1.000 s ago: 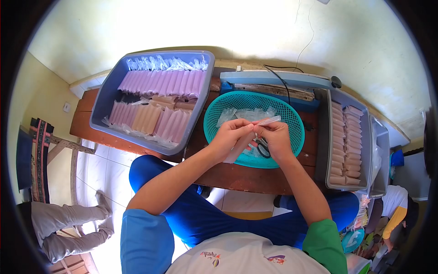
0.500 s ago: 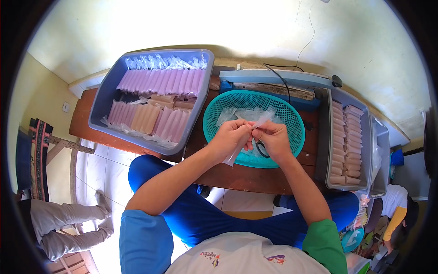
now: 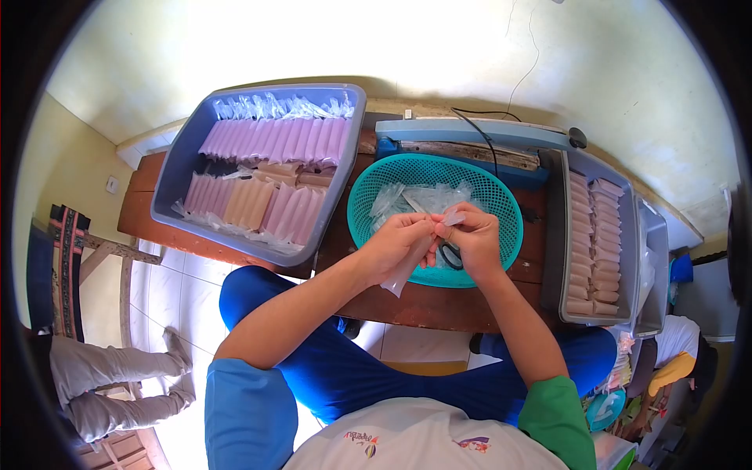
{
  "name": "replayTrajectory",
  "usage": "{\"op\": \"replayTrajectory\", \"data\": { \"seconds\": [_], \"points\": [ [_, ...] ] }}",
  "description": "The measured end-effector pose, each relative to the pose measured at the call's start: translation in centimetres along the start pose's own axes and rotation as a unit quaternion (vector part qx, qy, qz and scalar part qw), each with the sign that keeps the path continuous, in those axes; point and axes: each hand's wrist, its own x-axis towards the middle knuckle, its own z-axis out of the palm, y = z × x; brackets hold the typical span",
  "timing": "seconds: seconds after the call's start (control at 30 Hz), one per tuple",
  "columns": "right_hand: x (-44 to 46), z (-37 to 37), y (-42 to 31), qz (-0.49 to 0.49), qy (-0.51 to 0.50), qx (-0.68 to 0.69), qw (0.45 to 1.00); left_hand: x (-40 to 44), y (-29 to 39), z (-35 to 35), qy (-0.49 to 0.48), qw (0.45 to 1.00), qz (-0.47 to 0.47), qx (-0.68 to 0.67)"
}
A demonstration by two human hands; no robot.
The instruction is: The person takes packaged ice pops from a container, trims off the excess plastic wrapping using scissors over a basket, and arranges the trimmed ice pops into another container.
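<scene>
Over the turquoise basket (image 3: pixel 362 196), my left hand (image 3: pixel 402 243) and my right hand (image 3: pixel 472 239) meet, fingertips pinched together. Both are closed on a clear plastic bag (image 3: pixel 399 274), which hangs down below my left fingers. Its other end (image 3: pixel 453 219) sticks up between my right thumb and fingers. Several loose clear bags (image 3: pixel 388 202) lie in the basket behind my hands. Black scissor handles (image 3: pixel 450 255) show just under my right hand; whether they rest in the basket or hang from my fingers, I cannot tell.
To the left, a grey-blue tub (image 3: pixel 352 133) holds rows of purple and brown filled bags. A blue sealing machine (image 3: pixel 478 139) with a cable stands behind the basket. Grey bins (image 3: pixel 558 258) at right hold brown filled bags. Another person's legs (image 3: pixel 117 368) are at left; someone bends at far right.
My right fingers have shifted slightly on the bag's upper end, and less of it sticks up. The hanging part swings a little lower. The person at far right has moved an arm.
</scene>
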Motion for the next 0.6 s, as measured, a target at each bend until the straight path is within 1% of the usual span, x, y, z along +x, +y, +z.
{"op": "replayTrajectory", "data": {
  "seconds": [0.1, 0.17, 0.23, 0.27, 0.3, 0.33, 0.37, 0.43, 0.47, 0.53, 0.6],
  "points": [
    [0.0, 0.1, -0.2, 0.009, 0.016, 0.000, 1.000, 0.0, 0.2, 0.3, -0.006, 1.000, 0.000, 0.003],
    [0.1, 0.2, -0.2, 0.003, 0.048, 0.000, 0.999, 0.0, 0.1, 0.4, -0.008, 1.000, 0.005, 0.007],
    [0.3, 0.3, -0.1, 0.009, 0.059, -0.010, 0.998, 0.2, 0.0, 0.5, 0.040, 0.991, 0.074, 0.108],
    [0.4, 0.4, 0.1, 0.015, 0.069, -0.019, 0.997, 0.2, -0.1, 0.6, 0.039, 0.991, 0.074, 0.109],
    [0.5, 0.3, 0.4, 0.015, 0.068, -0.019, 0.997, 0.2, -0.2, 0.7, 0.088, 0.968, 0.126, 0.201],
    [0.7, 0.3, 0.7, 0.013, 0.067, -0.030, 0.997, 0.0, -0.3, 0.8, 0.135, 0.931, 0.175, 0.290],
    [0.7, 0.3, 1.0, 0.012, 0.066, -0.042, 0.997, -0.1, -0.4, 1.0, 0.136, 0.931, 0.175, 0.289],
    [0.9, 0.9, 0.4, 0.028, 0.074, -0.033, 0.996, -0.3, -0.3, 1.4, 0.173, 0.907, 0.192, 0.332],
    [0.9, 1.1, 0.2, 0.043, 0.085, -0.024, 0.995, -0.3, -0.5, 1.2, 0.173, 0.907, 0.193, 0.332],
    [1.0, 0.9, 0.6, 0.034, 0.087, -0.027, 0.995, -0.1, -0.7, 0.9, 0.167, 0.873, 0.222, 0.400],
    [1.0, 0.7, 1.1, 0.024, 0.089, -0.030, 0.995, -0.1, -0.8, 1.1, 0.163, 0.867, 0.232, 0.410]
  ]
}}
